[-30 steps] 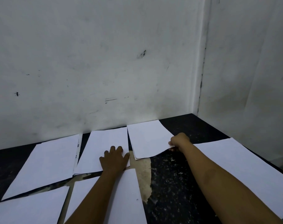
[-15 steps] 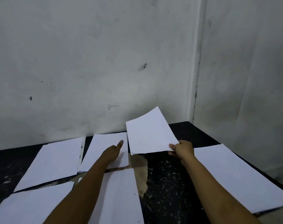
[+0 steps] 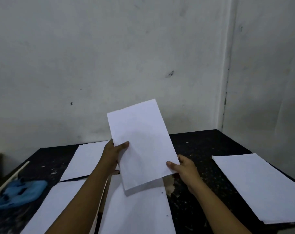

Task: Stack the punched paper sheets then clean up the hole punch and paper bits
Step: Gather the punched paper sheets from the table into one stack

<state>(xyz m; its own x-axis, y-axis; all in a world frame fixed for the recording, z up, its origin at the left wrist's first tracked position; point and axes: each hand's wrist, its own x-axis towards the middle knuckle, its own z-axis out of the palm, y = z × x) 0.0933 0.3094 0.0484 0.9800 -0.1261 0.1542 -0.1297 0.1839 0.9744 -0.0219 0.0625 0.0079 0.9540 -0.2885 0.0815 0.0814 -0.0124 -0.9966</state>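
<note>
- Grey-white plaster walls (image 3: 109,56), scuffed and spotted, are seen meeting in a corner at the right; a black speckled tabletop (image 3: 202,146) is set against them.
- Blue cloth (image 3: 17,193): crumpled at the far left edge of the tabletop, with a pale stick (image 3: 13,176) lying beside it.
- Near-left sheet (image 3: 55,205): laid flat on the tabletop, partly covered by the left forearm.
- Far-left sheet (image 3: 86,159): laid flat nearer the wall, just beyond the near-left sheet.
- Left hand (image 3: 112,153): clamped on the left long edge of the lifted sheet, thumb laid over the front face, fingers hidden behind.
- Lifted sheet (image 3: 141,141): held clear of the tabletop between both hands, tilted with its top toward the wall.
- Centre sheet (image 3: 136,211): laid flat directly beneath the lifted sheet; two small punched holes are seen near its right edge.
- Right hand (image 3: 183,168): pinched on the lower right corner of the lifted sheet, thumb on the front face.
- Right sheet (image 3: 258,186): laid flat well apart at the right side of the tabletop.
- Pale paper bits (image 3: 187,142): scattered over the dark surface.
</note>
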